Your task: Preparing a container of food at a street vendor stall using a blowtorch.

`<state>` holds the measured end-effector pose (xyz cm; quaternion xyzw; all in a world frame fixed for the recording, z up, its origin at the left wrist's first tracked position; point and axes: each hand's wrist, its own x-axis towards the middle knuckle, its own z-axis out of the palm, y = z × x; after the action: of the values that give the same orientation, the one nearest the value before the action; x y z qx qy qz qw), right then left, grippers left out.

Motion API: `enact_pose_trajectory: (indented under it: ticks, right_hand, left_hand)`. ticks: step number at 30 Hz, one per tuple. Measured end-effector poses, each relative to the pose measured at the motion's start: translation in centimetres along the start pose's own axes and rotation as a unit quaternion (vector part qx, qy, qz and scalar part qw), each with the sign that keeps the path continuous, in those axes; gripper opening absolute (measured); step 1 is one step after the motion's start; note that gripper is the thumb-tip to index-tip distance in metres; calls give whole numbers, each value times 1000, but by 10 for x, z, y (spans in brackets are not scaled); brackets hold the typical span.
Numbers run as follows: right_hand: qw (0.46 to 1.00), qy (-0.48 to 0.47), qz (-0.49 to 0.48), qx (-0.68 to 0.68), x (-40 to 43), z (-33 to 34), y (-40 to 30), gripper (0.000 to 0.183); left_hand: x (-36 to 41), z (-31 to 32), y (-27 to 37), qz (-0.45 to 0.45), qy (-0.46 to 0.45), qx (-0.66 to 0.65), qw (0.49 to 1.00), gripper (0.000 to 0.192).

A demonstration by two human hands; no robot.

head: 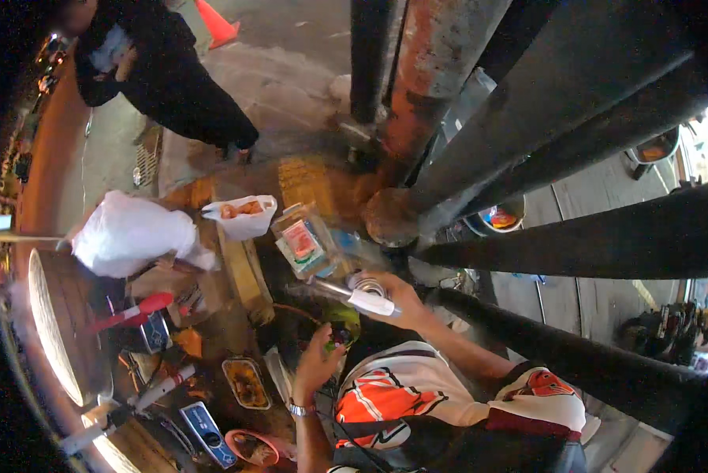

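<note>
My right hand (401, 298) is closed around a tool with a white handle (373, 303) and a thin metal shaft. A metal ring-shaped part (367, 284) shows close beside that handle. My left hand (318, 363), with a metal watch on the wrist, is raised near a green item (345, 325). Its thumb and fingers are apart, but whether they touch something dark between them is unclear. Beyond my right hand lies a clear plastic container (330, 260) with a red-and-white packet (301, 238) on it. To the left of my left hand sits a foil tray (246, 383) of yellow-brown food.
Thick dark posts (567, 242) crowd the right side. Bags stand at the left: a large white plastic bag (135, 233) and a small one (247, 224). Blue boxes (208, 434), a pink bowl (230, 439) and a red-handled tool (153, 303) lie nearby. A person (170, 77) stands beyond.
</note>
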<state>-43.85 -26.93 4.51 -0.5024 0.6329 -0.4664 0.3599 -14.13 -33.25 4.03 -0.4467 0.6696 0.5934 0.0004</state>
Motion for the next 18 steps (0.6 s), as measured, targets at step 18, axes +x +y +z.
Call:
enact_pose_trajectory:
  ticks: [18]
  right_hand:
    - [792, 444, 415, 61, -261, 88, 318, 48]
  left_hand:
    - [-24, 120, -76, -215, -365, -166, 890, 51]
